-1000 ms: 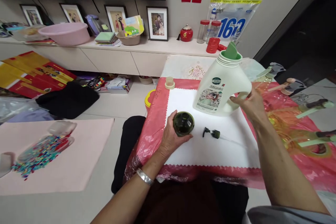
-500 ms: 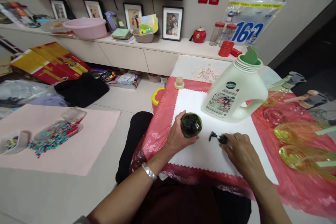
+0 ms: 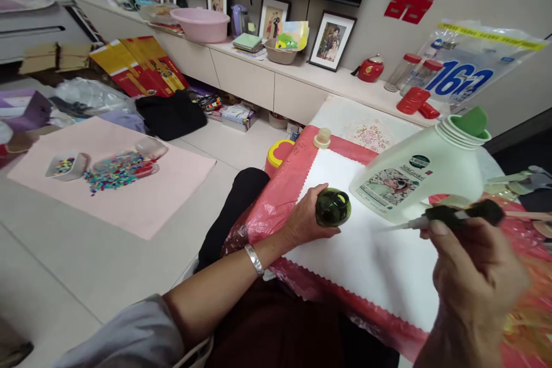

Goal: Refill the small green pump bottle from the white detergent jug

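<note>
In the head view my left hand (image 3: 307,215) is wrapped round a dark green see-through bottle (image 3: 332,211), whose open neck shows on top. Beneath it lies a white sheet with a scalloped edge (image 3: 360,261). My right hand (image 3: 478,270) grips a black pump head (image 3: 451,216) with a pale thin tube pointing left. The pump is raised above the sheet, apart from the bottle, and partly blurred. Behind both hands stands a large pale green jug (image 3: 425,167), its mouth uncapped and a green piece sticking out of it.
Red plastic (image 3: 263,213) covers the table under the sheet. A translucent cap (image 3: 322,138) sits at its far left corner. Yellow and pink clear items (image 3: 530,322) lie at the right. On the left, a pink mat (image 3: 129,213) holds colourful beads (image 3: 114,172) and a small tub (image 3: 66,165).
My right hand has lifted the pump from low over the sheet, up and to the right, and its tube now shows. The left hand still holds the bottle. The view has turned left.
</note>
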Tool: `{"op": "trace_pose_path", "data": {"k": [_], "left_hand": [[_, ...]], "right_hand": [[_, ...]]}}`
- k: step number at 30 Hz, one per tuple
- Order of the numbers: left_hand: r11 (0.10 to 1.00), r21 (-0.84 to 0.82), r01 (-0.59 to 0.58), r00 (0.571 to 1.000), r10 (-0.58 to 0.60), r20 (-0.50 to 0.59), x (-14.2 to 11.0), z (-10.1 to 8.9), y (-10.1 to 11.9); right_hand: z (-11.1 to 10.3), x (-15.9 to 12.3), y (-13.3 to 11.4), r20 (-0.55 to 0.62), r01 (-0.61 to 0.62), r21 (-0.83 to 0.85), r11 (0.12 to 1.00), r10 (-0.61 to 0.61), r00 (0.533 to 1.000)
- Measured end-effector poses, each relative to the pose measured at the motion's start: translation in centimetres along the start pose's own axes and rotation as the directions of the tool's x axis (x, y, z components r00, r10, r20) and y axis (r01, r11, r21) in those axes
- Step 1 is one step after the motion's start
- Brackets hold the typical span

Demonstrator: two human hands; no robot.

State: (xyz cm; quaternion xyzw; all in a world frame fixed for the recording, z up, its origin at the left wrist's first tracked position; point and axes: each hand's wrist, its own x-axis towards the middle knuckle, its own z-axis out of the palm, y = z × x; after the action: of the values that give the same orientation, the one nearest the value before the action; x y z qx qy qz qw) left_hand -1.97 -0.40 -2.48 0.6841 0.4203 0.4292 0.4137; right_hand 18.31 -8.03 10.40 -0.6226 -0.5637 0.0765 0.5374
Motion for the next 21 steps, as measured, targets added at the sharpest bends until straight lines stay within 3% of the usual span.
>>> {"op": "trace_pose_path", "data": {"k": [2,4,6,13,18,21], "left_hand": [[1.0,-0.007,-0.018,1.0,0.018,0.003,0.0,0.0,-0.1],[1.0,-0.016,-0.023,1.0,0.023,0.002,0.1,0.0,-0.2],[0.999,-0.03,-0.01,1.0,0.01,0.003,0.1,0.1,-0.2],[0.997,-0.07,-0.035,0.999,0.036,0.016,0.1,0.0,-0.2],[0.995,-0.08,-0.063,0.998,0.063,-0.002,0.2,0.0,0.0],[0.994,-0.079,-0.074,0.997,0.074,-0.007,0.2,-0.1,0.1]], "right_hand": [[1.2,0.7,-1.9,-0.138,0.034,0.249,0.968,0.001,0.99],[2.4,1.3,-3.3,-0.221,0.129,0.324,0.937,-0.058,0.973],[3.5,1.7,-3.9,-0.234,0.18,0.346,0.921,-0.101,0.967],[6.0,2.0,-2.0,-0.033,0.103,0.345,0.933,-0.098,0.995],[7.5,0.9,0.7,0.181,0.052,0.171,0.984,-0.083,0.98],[7.8,0.2,1.5,0.196,0.047,0.151,0.987,-0.077,0.978]]}}
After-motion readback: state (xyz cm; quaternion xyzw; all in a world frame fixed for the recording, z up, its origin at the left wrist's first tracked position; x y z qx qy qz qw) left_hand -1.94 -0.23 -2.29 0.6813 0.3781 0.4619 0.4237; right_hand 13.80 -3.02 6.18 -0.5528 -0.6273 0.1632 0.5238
